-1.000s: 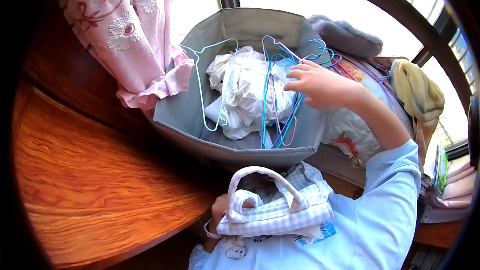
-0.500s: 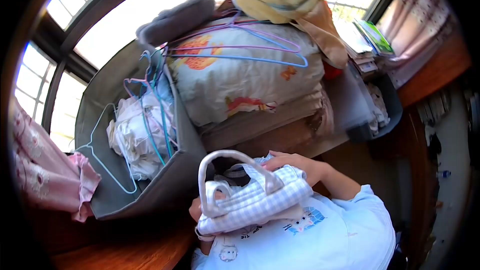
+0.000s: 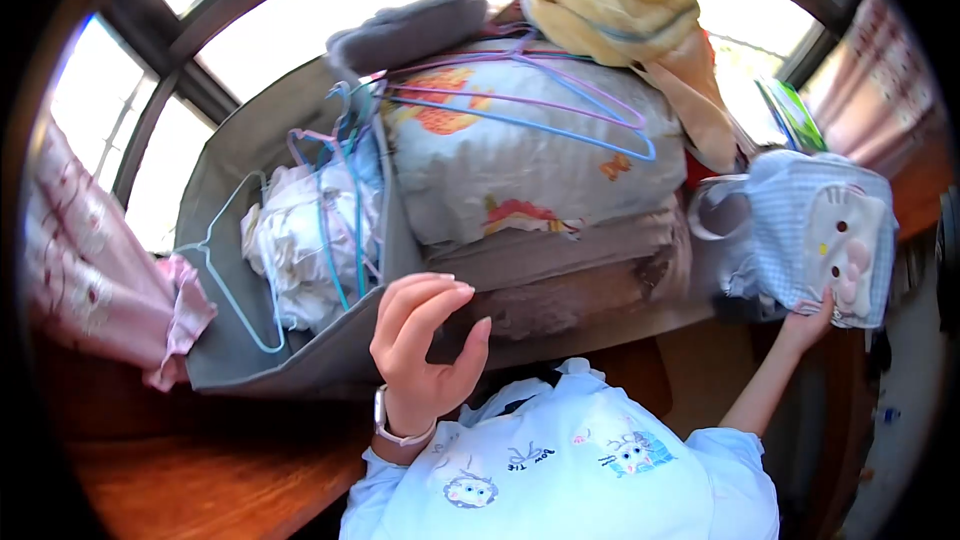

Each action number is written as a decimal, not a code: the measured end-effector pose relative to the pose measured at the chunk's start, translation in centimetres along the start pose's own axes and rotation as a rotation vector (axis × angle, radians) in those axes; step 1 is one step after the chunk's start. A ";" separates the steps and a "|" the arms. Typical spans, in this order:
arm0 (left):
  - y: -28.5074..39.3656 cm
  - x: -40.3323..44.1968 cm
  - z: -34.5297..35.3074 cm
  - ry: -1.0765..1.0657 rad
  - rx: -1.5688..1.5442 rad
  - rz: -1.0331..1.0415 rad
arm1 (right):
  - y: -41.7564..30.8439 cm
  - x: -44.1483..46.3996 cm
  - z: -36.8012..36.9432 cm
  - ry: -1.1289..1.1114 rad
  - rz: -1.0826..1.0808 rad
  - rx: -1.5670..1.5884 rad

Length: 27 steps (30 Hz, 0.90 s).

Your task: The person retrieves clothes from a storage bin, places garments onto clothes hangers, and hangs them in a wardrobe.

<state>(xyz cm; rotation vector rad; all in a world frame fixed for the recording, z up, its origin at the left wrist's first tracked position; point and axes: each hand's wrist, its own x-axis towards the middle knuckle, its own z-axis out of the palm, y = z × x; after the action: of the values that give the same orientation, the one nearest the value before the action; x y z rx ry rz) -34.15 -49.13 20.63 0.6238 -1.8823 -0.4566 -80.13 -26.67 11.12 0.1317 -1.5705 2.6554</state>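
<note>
Out to the right, my right hand (image 3: 808,326) grips the lower edge of a light-blue gingham handbag (image 3: 778,230). A cat face is on the bag's front, and a pale loop handle (image 3: 708,208) sticks out to its left. Part of that hand is hidden behind the bag. My left hand (image 3: 425,345), with a watch band on its wrist, is raised in front of my chest. Its fingers are half curled and apart from the thumb, with nothing in them. Just beyond it is the rim of a grey fabric storage bin (image 3: 240,340).
White cloth (image 3: 290,275) and several hangers lie in the bin. More hangers (image 3: 560,130) rest on a large flowered bundle (image 3: 430,180). A grey plush item (image 3: 410,30) and a yellow cloth (image 3: 620,20) lie on top. Pink curtains (image 3: 85,260) hang at both sides.
The handbag has moved from in front of my chest to the far right in my right hand, its cat face now showing. My left hand has let go of it and risen.
</note>
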 end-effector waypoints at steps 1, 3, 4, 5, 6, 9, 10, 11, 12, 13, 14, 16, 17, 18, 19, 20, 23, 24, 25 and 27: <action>0.2 1.1 -1.1 0.007 0.134 -0.009 | 1.6 2.4 0.9 0.000 0.013 0.079; 0.0 3.0 -4.1 0.060 0.400 -0.047 | 6.6 7.2 2.0 -0.103 0.118 0.207; -0.5 3.8 -6.1 0.106 0.528 -0.067 | 11.8 9.6 1.2 -0.124 0.211 0.208; -1.0 4.4 -8.1 0.233 0.595 -0.194 | 17.1 12.0 0.4 -0.144 0.305 0.207; -1.6 4.8 -10.3 0.357 0.658 -0.315 | 22.2 14.2 -0.3 -0.164 0.398 0.205; -3.4 4.8 -16.2 0.278 0.930 -0.640 | 33.3 11.7 -1.5 0.044 0.753 -0.124; -3.1 5.3 -17.3 0.226 0.943 -0.823 | 34.0 10.5 -1.7 0.139 0.809 -0.057; -3.3 5.9 -18.4 0.183 0.842 -0.929 | 34.7 9.3 -2.0 0.242 0.856 0.013; -3.9 6.4 -19.4 0.203 0.853 -0.942 | 35.5 8.2 -2.3 0.351 0.895 0.083; -4.6 6.9 -20.5 0.132 0.820 -0.943 | 35.8 7.8 -2.9 0.433 0.903 0.113; -5.3 7.7 -21.4 0.054 0.787 -0.944 | 35.8 7.8 -3.0 0.454 0.914 0.094; -7.4 9.9 -22.6 -0.067 0.805 -1.026 | 35.5 8.2 -3.4 0.462 0.931 0.026; -8.2 10.9 -22.3 -0.104 0.845 -1.117 | 35.4 8.6 -3.5 0.447 0.941 -0.012; -8.8 11.8 -21.7 -0.141 0.881 -1.207 | 35.2 8.8 -3.4 0.424 0.959 -0.057; -9.7 12.5 -21.3 -0.135 0.883 -1.213 | 35.2 9.0 -3.5 0.388 0.984 -0.110; -10.9 12.9 -20.7 -0.291 0.937 -1.282 | 35.2 9.3 -3.8 0.342 1.019 -0.172; -14.4 13.2 -18.2 -0.644 1.016 -1.205 | 34.0 9.4 -4.5 0.118 1.148 -0.459; -15.3 13.4 -16.9 -0.830 1.034 -1.061 | 33.5 9.5 -5.0 0.025 1.196 -0.578; -15.6 13.6 -15.2 -0.833 0.914 -1.089 | 33.1 9.7 -5.3 -0.067 1.236 -0.688; -16.0 13.5 -11.8 -0.873 0.770 -1.153 | 32.5 9.3 -5.7 -0.235 1.274 -0.867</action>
<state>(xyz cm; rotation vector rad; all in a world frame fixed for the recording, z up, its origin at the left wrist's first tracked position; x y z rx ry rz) -24.04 -70.33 25.66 2.3722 -2.3198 -0.7982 -92.60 -37.27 -18.97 -0.8892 -3.5592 2.0788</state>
